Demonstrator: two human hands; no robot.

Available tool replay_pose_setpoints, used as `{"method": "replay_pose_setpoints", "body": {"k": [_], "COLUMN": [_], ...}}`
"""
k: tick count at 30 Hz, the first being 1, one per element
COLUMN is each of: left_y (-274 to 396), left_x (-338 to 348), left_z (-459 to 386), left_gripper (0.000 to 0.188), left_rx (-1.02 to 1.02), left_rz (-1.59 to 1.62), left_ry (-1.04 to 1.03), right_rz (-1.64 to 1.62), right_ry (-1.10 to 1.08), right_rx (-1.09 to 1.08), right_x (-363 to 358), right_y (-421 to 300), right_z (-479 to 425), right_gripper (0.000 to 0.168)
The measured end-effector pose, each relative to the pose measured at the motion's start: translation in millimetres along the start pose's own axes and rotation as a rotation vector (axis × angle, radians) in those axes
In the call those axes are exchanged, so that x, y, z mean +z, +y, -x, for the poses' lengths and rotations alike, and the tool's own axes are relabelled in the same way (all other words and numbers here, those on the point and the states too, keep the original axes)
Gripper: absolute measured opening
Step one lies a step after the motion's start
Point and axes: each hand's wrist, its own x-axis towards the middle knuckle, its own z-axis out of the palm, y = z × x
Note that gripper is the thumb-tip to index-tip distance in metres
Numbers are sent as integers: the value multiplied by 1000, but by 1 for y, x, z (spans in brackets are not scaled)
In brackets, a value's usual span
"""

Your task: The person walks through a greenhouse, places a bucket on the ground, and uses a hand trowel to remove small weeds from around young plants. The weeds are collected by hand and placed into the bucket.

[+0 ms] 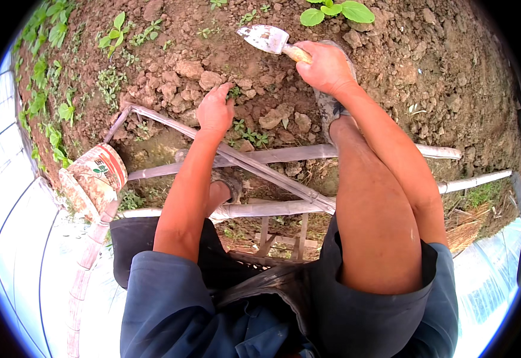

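Note:
My right hand (325, 67) is closed around the wooden handle of a hand trowel (267, 39), whose soil-stained metal blade points left above the brown ground. My left hand (216, 107) is at the soil among dry clods (189, 69), its fingers curled next to a small green weed (234, 92); whether they grip it cannot be told. Another low weed (253, 136) grows just below and right of that hand. A broad-leaved seedling (338, 11) stands in the soil above my right hand.
Bamboo poles (287, 154) cross in front of me and between my legs. A dirty plastic bucket (101, 172) with printing lies tilted at the left. More leafy plants (39, 103) line the far left. My shod foot (329, 112) rests on the soil beside my right hand.

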Motion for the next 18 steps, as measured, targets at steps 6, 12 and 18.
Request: {"method": "replay_pose_setpoints", "body": {"k": [6,12,18], "left_y": [-11,-10,-8], "left_x": [7,6,4], "left_z": [-14,-14,-19], "left_gripper": [29,24,18], "left_rx": [100,138,178], "left_rz": [-156,-241,-295], "left_ry": [-28,-43,-65], "right_rz": [9,13,15], "right_ry": [-15,-28,5], "right_rx": [3,19,-20], "right_x": [-2,-2,0], "right_y": [-3,-3,-1], "right_z": [0,-1,-1], "right_gripper": [37,36,38]}}
